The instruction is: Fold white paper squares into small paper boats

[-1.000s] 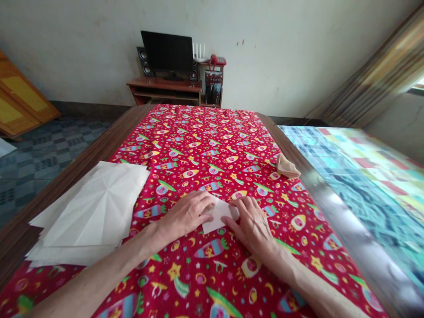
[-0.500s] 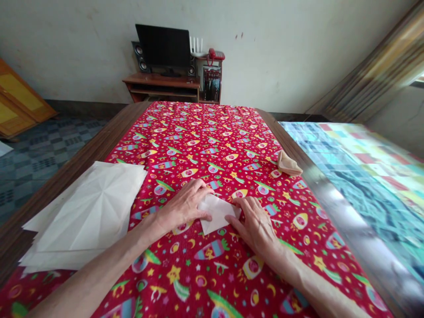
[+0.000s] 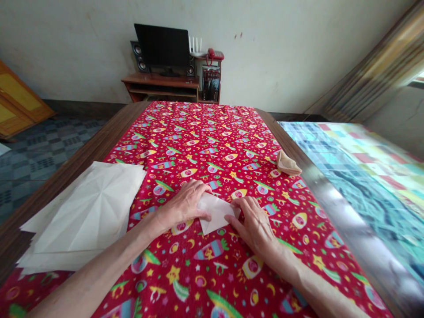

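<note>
A small folded piece of white paper (image 3: 215, 213) lies on the red patterned cloth (image 3: 212, 145), between my two hands. My left hand (image 3: 189, 202) grips its left side, thumb on top and fingers curled at the far edge. At the paper's right corner, my right hand (image 3: 251, 221) pinches it between thumb and fingers. The fingertips of both hands are partly hidden. To the left, a stack of creased white paper sheets (image 3: 89, 212) rests beside my left forearm, the top sheet marked with folds radiating from its middle.
A crumpled beige folded piece (image 3: 288, 163) sits near the table's right edge. Beyond the table stand a monitor (image 3: 161, 46), a red telephone (image 3: 215, 54) and a small desk (image 3: 162, 81). A bed with a checked cover (image 3: 357, 168) is along the right side.
My left hand has shifted slightly left and away from my right hand, exposing more of the folded paper. The view has tilted a little; the stack stays put.
</note>
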Action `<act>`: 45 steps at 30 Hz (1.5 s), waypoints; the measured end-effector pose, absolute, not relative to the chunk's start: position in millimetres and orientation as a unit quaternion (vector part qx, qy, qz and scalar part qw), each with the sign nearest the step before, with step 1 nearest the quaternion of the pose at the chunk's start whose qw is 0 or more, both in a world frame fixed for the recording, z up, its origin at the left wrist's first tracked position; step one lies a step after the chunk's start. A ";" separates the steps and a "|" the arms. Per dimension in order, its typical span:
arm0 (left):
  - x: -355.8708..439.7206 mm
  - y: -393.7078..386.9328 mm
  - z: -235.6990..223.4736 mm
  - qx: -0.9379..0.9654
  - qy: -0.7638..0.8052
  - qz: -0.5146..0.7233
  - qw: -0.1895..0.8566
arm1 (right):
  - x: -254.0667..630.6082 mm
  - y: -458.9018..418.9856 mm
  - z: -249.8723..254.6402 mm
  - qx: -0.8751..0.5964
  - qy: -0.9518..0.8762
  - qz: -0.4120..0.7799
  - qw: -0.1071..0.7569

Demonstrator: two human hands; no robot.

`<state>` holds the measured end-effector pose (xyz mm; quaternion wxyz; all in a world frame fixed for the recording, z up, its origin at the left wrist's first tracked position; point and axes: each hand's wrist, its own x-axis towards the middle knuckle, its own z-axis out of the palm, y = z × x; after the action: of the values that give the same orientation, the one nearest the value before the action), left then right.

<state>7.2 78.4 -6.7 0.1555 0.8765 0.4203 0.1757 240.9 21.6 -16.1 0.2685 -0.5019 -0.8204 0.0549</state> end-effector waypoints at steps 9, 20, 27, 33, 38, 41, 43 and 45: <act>6.9 85.0 -6.3 0.867 0.416 0.194 0.192 | 238.2 24.3 -14.8 -0.497 -0.826 0.052 0.261; 5.5 87.2 -10.2 0.852 0.395 0.260 0.227 | 234.4 27.8 -11.9 -0.469 -0.835 0.091 0.273; -3.7 78.5 -7.1 0.894 0.329 0.275 0.130 | 236.3 19.6 -6.7 -0.376 -0.894 -0.003 0.242; -13.0 65.5 4.7 0.941 0.288 0.178 0.018 | 240.2 16.3 -4.1 -0.335 -0.919 -0.030 0.208; -15.3 51.5 9.7 0.947 0.295 0.126 -0.028 | 241.5 14.7 -5.7 -0.329 -0.929 -0.043 0.164; -14.0 40.7 7.0 0.941 0.313 0.123 -0.044 | 241.7 13.8 -4.8 -0.332 -0.931 -0.055 0.140; -11.5 33.1 5.1 0.936 0.331 0.116 -0.040 | 241.0 13.1 -2.6 -0.334 -0.931 -0.062 0.135; -7.0 26.0 4.6 0.934 0.342 0.104 -0.017 | 239.3 11.7 -0.2 -0.343 -0.927 -0.059 0.139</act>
<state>-7.0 26.0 4.6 -0.0171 0.9337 0.3421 0.1043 239.3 11.7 -0.2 0.1390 -0.3425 -0.9273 -0.0594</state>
